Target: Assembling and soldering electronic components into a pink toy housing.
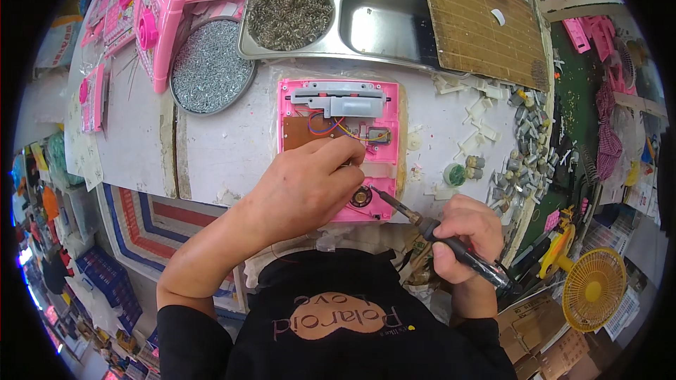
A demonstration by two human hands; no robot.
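In front of me lies an opened pink plastic casing (pixel 396 109). A grey plastic mechanism (pixel 355 106), a brown board (pixel 298 134), a small metal motor (pixel 379 135) and thin coloured wires show inside it. My left hand (pixel 303 181) reaches over the casing's lower half with thumb and fingers pinched together; whatever they hold is hidden. Wrapped in my right hand (pixel 468 232) is a soldering iron (pixel 427 228) with a dark handle. Its tip points up and left, close to a round black speaker (pixel 361 198) in the casing's lower right corner.
A round bowl (pixel 204 112) of small screws stands left of a metal tray (pixel 303 51) holding coiled springs. Pink casings (pixel 160 17) pile up at far left. Brown board sheet (pixel 486 28) overlaps the tray. Small motors (pixel 524 142) lie heaped right, near a green round object (pixel 455 174).
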